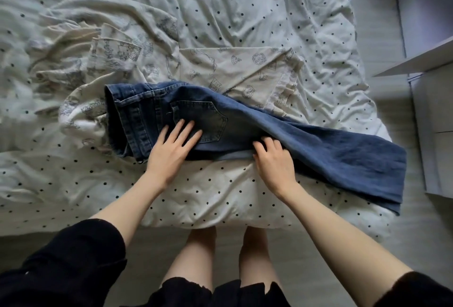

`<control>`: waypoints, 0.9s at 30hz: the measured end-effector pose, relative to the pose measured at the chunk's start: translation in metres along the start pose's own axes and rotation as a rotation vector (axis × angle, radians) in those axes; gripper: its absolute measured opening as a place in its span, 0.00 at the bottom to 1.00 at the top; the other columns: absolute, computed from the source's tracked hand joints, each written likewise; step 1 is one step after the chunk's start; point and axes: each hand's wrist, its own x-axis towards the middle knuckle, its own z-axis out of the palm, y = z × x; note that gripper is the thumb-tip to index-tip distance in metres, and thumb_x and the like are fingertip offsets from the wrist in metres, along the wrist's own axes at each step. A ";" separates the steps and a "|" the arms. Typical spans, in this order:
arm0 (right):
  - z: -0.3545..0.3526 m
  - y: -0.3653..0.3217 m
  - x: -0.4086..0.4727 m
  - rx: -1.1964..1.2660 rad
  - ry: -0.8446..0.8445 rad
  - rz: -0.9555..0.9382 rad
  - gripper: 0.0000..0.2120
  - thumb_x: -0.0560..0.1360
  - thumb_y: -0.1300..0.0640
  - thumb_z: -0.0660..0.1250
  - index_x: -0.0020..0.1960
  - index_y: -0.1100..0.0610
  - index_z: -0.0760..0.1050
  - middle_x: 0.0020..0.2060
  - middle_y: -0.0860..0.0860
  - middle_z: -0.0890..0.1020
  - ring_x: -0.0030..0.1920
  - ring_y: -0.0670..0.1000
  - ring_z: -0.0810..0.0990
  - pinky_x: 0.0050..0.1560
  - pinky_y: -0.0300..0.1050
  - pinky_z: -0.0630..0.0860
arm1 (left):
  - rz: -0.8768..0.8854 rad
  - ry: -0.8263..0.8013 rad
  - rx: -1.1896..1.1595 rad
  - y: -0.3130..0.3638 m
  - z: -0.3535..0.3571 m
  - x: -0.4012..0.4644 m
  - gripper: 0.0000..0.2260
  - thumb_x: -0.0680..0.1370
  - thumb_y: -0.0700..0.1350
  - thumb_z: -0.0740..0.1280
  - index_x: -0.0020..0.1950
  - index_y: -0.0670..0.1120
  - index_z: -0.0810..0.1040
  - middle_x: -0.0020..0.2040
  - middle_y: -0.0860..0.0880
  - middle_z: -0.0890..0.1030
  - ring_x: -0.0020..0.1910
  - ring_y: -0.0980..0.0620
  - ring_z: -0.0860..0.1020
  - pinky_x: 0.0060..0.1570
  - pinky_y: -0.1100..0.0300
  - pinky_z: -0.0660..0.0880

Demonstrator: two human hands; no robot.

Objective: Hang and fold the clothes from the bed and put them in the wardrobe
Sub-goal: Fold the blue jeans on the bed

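Denim jeans [245, 127] lay across the bed's [220, 0] near edge over a printed cream garment [245, 66] at twelve o'clock. My left hand [171, 149] pressed flat, fingers straight, pinning the seat, so my right hand [274, 162], at three o'clock from it, could curl round the lower edge, likely to fold.

This is a bedroom in a home. A bed [220, 0] fills most of the view, covered by a crumpled white duvet [269, 12] with small dark dots. Clothes lie on it: blue jeans [306, 144] near the edge and a pale printed garment [245, 66] just beyond. To the right stands white furniture [431, 100] on a light floor [377, 24].
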 end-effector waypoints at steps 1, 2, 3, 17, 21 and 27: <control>0.001 -0.002 0.000 -0.003 -0.014 0.007 0.16 0.70 0.59 0.73 0.56 0.62 0.78 0.48 0.61 0.80 0.45 0.61 0.79 0.36 0.52 0.77 | 0.002 0.020 0.000 -0.004 -0.002 -0.002 0.23 0.73 0.34 0.52 0.63 0.40 0.77 0.63 0.39 0.76 0.62 0.38 0.75 0.57 0.41 0.73; 0.001 -0.004 0.000 -0.001 -0.021 0.006 0.19 0.69 0.58 0.74 0.57 0.62 0.77 0.49 0.61 0.80 0.45 0.61 0.79 0.37 0.52 0.77 | -0.007 0.038 -0.019 -0.006 -0.004 -0.003 0.22 0.73 0.34 0.52 0.61 0.38 0.78 0.62 0.38 0.77 0.60 0.38 0.76 0.56 0.40 0.73; 0.002 -0.005 -0.001 0.002 -0.015 0.001 0.21 0.68 0.57 0.74 0.59 0.62 0.77 0.49 0.61 0.80 0.46 0.61 0.79 0.37 0.52 0.77 | -0.027 0.060 -0.052 -0.007 -0.007 -0.003 0.21 0.73 0.33 0.51 0.60 0.36 0.78 0.61 0.37 0.78 0.60 0.37 0.77 0.55 0.40 0.74; -0.009 -0.059 -0.003 -0.044 -0.130 -0.117 0.11 0.71 0.62 0.66 0.53 0.59 0.75 0.57 0.57 0.75 0.57 0.57 0.74 0.47 0.50 0.72 | -0.156 0.015 -0.032 -0.039 -0.041 -0.044 0.22 0.73 0.33 0.55 0.65 0.40 0.75 0.66 0.39 0.74 0.66 0.35 0.71 0.65 0.40 0.66; 0.002 -0.060 -0.005 0.028 -0.240 -0.103 0.17 0.78 0.49 0.60 0.63 0.56 0.70 0.68 0.56 0.68 0.69 0.55 0.65 0.65 0.54 0.64 | -0.239 -0.106 -0.129 -0.038 -0.028 -0.050 0.29 0.72 0.30 0.63 0.72 0.42 0.67 0.74 0.40 0.63 0.75 0.40 0.57 0.73 0.45 0.52; -0.019 -0.090 0.030 0.143 0.170 -0.256 0.23 0.75 0.52 0.67 0.69 0.56 0.71 0.69 0.58 0.71 0.69 0.58 0.70 0.64 0.63 0.66 | -0.571 0.229 -0.348 -0.067 -0.047 -0.042 0.25 0.78 0.35 0.60 0.75 0.40 0.59 0.76 0.40 0.58 0.75 0.43 0.56 0.73 0.47 0.54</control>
